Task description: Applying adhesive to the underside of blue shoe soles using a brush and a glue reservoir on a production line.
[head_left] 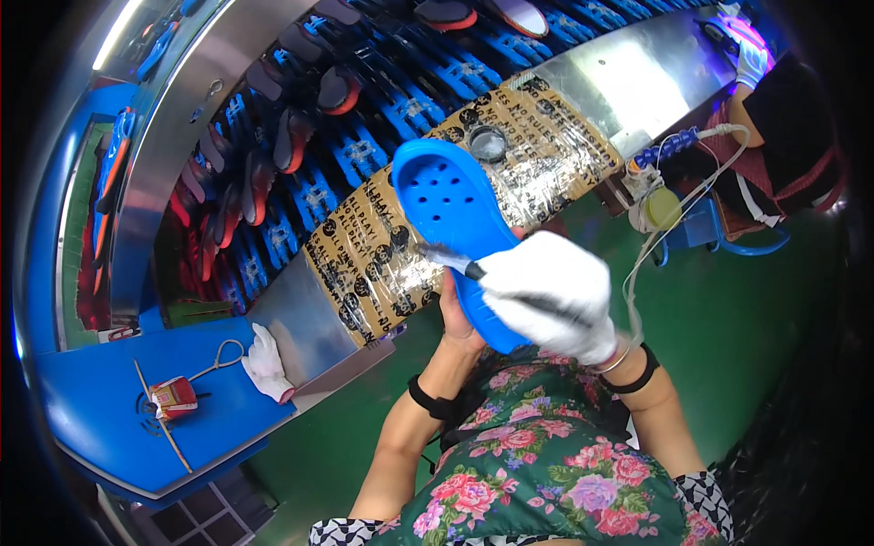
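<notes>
A green floor (728,364) stretches below us in this workshop. At left we see a blue surface (86,373), with a dark gridded panel (205,516) beneath it. A long metal surface (628,77) runs diagonally from lower left to upper right, its bare top bright with reflected light, alongside rows of blue racks (462,80) against a dark interior. Above us at upper left, a white tube light (118,35) glows near a broad metal frame (196,91). At upper right, violet light (731,11) shines; below it, we find a blue-framed seat (751,249).
</notes>
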Available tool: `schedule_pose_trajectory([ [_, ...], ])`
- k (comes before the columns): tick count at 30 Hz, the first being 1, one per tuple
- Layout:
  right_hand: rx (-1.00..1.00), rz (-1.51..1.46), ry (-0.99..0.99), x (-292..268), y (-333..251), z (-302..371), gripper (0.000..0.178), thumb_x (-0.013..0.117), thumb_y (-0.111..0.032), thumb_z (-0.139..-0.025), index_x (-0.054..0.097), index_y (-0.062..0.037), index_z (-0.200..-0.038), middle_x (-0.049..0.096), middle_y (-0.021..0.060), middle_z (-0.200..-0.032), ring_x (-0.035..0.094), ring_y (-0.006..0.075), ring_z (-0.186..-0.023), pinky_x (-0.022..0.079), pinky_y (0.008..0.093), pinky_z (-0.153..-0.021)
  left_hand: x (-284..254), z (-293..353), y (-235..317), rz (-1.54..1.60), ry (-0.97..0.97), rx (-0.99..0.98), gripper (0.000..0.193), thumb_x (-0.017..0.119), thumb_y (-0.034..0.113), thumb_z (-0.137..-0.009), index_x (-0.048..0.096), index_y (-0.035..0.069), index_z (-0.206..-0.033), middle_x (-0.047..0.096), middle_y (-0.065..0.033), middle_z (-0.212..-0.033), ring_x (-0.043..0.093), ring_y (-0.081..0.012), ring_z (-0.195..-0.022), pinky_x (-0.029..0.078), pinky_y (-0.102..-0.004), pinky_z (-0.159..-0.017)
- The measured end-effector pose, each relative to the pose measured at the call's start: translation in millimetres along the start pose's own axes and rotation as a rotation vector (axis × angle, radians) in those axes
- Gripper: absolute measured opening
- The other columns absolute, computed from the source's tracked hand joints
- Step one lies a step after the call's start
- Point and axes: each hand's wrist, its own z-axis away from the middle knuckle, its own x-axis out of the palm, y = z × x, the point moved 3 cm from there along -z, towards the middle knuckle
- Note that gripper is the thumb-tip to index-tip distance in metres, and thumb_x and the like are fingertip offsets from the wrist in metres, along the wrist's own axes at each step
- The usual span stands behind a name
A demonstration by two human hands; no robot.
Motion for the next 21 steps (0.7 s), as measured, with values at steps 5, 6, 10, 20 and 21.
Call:
schedule_pose_trajectory([
  [5, 0.030, -0.022, 0.118, -3.3, 11.6, 5.2, 0.027, 0.080, -0.005, -0.081, 0.077, -0.0038, -0.108, 0.077, 0.0131, -0.107, 0.073, 0.0267, -0.096, 0.057, 0.0378, -0.084, -0.3, -3.8, 4.5, -0.029, 0.065, 0.063, 0.106, 0.056, 0.077, -0.088, 0.025, 0.007, -0.161, 0.041, -0.0165, -0.160, 0.047, -0.0373, -0.142, 0.038, -0.0556, -0.118],
  [6, -0.076, 0.098, 0.035, -2.6, 4.4, 4.5, 0.028, 0.080, -0.006, -0.082, 0.077, -0.0046, -0.109, 0.076, 0.0126, -0.107, 0.073, 0.0272, -0.096, 0.057, 0.0381, -0.084, 7.4, -8.6, 7.8, -0.068, 0.060, 0.086, 0.109, 0.060, 0.080, -0.085, 0.027, 0.008, -0.160, 0.044, -0.0153, -0.158, 0.049, -0.0373, -0.140, 0.040, -0.0572, -0.117],
  [10, -0.030, -0.107, 0.021, 4.5, 5.0, 12.8, 0.025, 0.081, -0.003, -0.078, 0.078, -0.0063, -0.102, 0.077, 0.0117, -0.102, 0.074, 0.0261, -0.086, 0.057, 0.0376, -0.079, -1.5, -12.3, 5.7, -0.053, -0.140, 0.145, 0.112, 0.063, 0.079, -0.083, 0.024, 0.009, -0.161, 0.048, -0.0152, -0.153, 0.053, -0.0398, -0.135, 0.044, -0.0590, -0.113],
  [20, -0.021, -0.194, -0.015, 5.0, 10.4, 13.0, 0.028, 0.084, -0.001, -0.074, 0.078, -0.0075, -0.101, 0.077, 0.0108, -0.099, 0.073, 0.0286, -0.088, 0.059, 0.0389, -0.078, 0.6, -29.1, 25.1, 0.188, -0.198, 0.190, 0.102, 0.066, 0.074, -0.085, 0.031, 0.012, -0.158, 0.054, -0.0254, -0.144, 0.055, -0.0477, -0.130, 0.050, -0.0646, -0.103],
  [21, 0.041, -0.238, 0.070, 5.0, 18.0, 12.7, 0.021, 0.082, -0.006, -0.080, 0.078, -0.0063, -0.100, 0.077, 0.0098, -0.099, 0.074, 0.0266, -0.087, 0.059, 0.0379, -0.080, 3.9, -30.8, 24.1, 0.177, -0.182, 0.241, 0.102, 0.067, 0.074, -0.085, 0.030, 0.013, -0.158, 0.054, -0.0261, -0.144, 0.055, -0.0483, -0.131, 0.049, -0.0654, -0.104],
])
